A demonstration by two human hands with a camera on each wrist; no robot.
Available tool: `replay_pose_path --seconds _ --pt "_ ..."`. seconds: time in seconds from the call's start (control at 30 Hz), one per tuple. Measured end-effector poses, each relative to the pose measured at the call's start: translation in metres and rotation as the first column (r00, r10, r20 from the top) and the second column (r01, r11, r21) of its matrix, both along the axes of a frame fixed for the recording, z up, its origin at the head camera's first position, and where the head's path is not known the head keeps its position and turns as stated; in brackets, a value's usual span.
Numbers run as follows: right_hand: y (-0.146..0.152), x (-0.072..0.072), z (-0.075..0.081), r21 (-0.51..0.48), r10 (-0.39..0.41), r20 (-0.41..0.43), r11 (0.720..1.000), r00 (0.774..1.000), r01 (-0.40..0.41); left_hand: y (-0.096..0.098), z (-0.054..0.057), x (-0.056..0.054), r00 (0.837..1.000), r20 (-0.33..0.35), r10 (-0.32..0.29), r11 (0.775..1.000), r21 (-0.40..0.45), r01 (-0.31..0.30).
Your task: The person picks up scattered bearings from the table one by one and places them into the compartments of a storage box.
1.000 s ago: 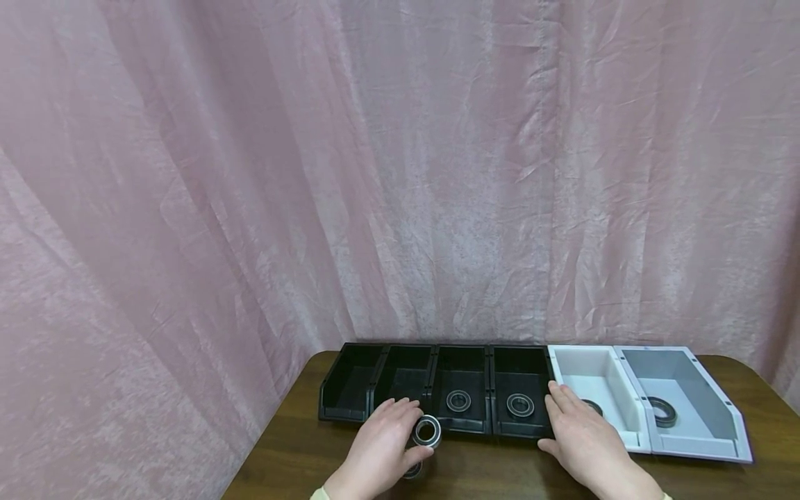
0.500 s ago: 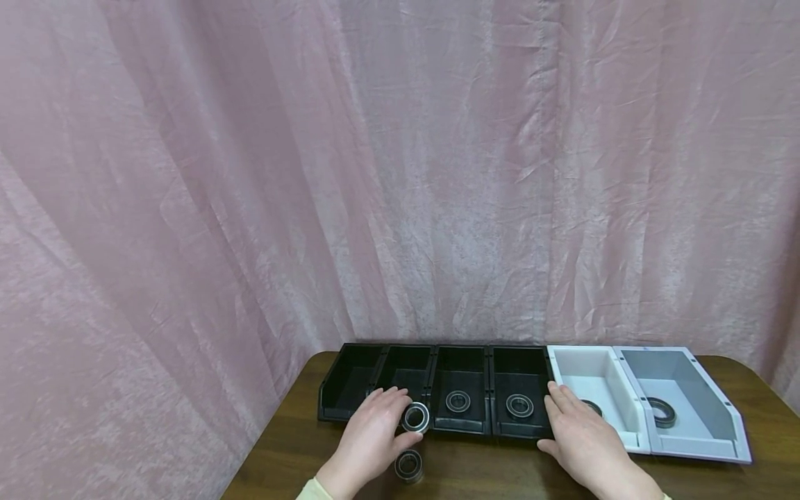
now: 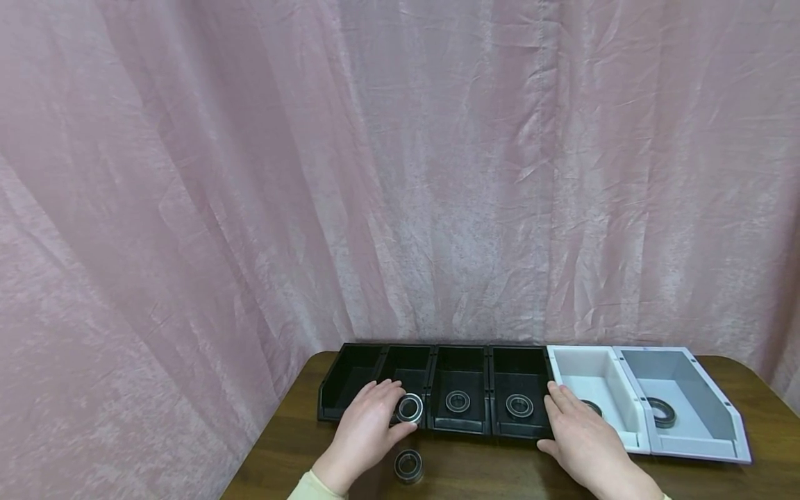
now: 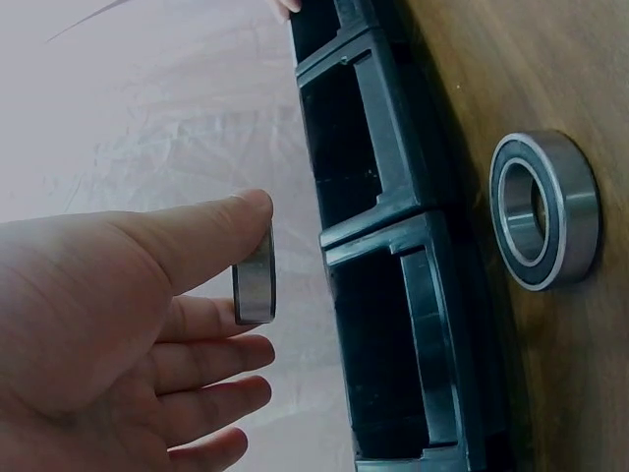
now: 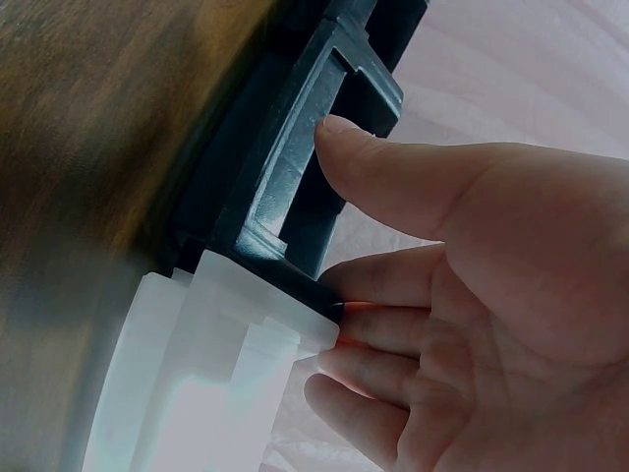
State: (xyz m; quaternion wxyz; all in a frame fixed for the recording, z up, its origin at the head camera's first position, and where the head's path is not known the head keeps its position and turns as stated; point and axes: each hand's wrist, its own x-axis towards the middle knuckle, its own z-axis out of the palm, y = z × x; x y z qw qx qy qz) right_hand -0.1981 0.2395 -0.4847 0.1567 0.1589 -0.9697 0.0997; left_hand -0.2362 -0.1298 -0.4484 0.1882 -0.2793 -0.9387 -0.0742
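Observation:
My left hand (image 3: 365, 434) pinches a steel ball bearing (image 4: 256, 285) between thumb and index finger. It holds the bearing over the front of the second black bin (image 3: 403, 369) from the left; the other fingers extend loosely. A second bearing (image 4: 578, 221) lies on the wooden table in front of the bins, just below that hand in the head view. My right hand (image 3: 584, 441) rests at the wall between the rightmost black bin (image 3: 519, 371) and the white bin (image 5: 211, 364), its fingers fairly straight and its thumb spread across the black bin's front.
Bins stand in a row at the table's (image 3: 281, 444) back edge, before a pink curtain (image 3: 437, 173). One bearing (image 3: 467, 402) lies in the third black bin, another (image 3: 530, 407) in the fourth. The white bin and the grey bin (image 3: 706, 410) each hold a bearing too.
My left hand has moved forward and slightly left with the bearing, up to the second black bin. The bearing on the table is now uncovered. My right hand has stayed put.

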Motion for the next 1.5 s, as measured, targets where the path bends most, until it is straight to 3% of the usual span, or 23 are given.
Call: replay_pose_path --seconds 0.27,0.8,1.17,1.5 --pt "0.001 -0.001 -0.003 -0.020 0.005 -0.023 1.000 1.000 -0.005 -0.002 0.002 -0.004 0.998 0.037 0.042 0.999 0.007 -0.042" --pt "0.001 0.000 -0.001 -0.020 0.004 -0.004 1.000 1.000 -0.004 -0.008 -0.005 -0.013 0.997 0.048 0.065 0.997 0.037 -0.066" --pt "0.001 0.000 0.000 -0.014 0.008 0.007 1.000 1.000 -0.008 -0.012 -0.013 -0.022 0.990 0.109 0.086 0.993 0.075 -0.094" --pt "0.001 0.000 0.002 -0.009 0.002 0.025 1.000 1.000 -0.002 -0.018 -0.024 -0.029 0.989 0.110 0.100 0.992 0.070 -0.108"
